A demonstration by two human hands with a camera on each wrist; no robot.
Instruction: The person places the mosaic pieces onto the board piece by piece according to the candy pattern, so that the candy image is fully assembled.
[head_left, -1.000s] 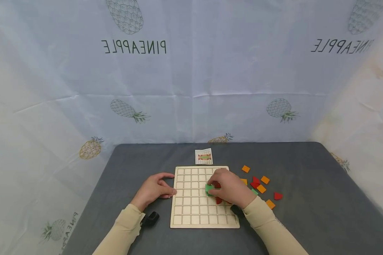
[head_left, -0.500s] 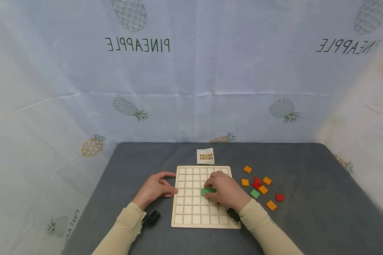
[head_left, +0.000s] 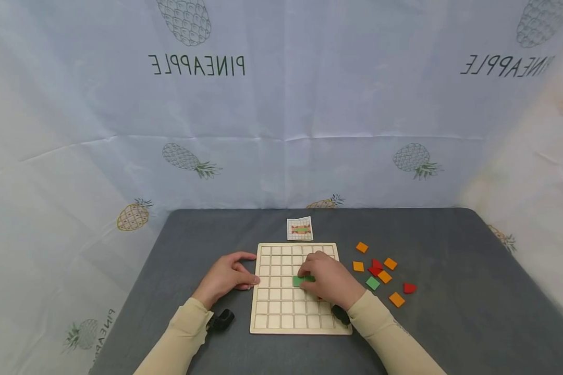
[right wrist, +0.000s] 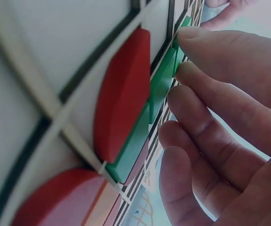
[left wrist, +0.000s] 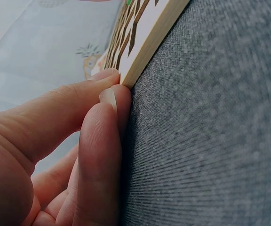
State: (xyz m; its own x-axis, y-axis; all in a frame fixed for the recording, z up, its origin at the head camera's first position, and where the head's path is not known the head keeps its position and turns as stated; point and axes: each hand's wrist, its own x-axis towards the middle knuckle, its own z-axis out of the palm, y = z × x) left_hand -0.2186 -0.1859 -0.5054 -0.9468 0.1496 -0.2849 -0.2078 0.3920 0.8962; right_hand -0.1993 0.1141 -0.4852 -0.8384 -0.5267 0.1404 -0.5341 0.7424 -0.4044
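A pale wooden grid board (head_left: 274, 308) lies on the dark table. My left hand (head_left: 222, 280) holds its left edge, thumb and fingertips against the rim (left wrist: 147, 44) in the left wrist view. Over the middle of the board, my right hand (head_left: 332, 280) pinches a green square tile (head_left: 297, 281) between thumb and index finger, at grid level. More green tiles (right wrist: 163, 84) sit in a row beside it in the right wrist view, with a red piece (right wrist: 126, 94) alongside. Another red piece (right wrist: 55, 200) and an orange one show nearer that camera. My right hand hides part of this pattern from the head view.
Right of the board lie loose orange tiles (head_left: 396, 299), red pieces (head_left: 409, 288) and a green tile (head_left: 372, 283). A small pattern card (head_left: 300, 229) lies behind the board. A pineapple-print cloth (head_left: 281, 172) hangs behind the table.
The right hand has shifted slightly left and toward the person, and the green tile has moved left on the board. The left hand keeps its place.
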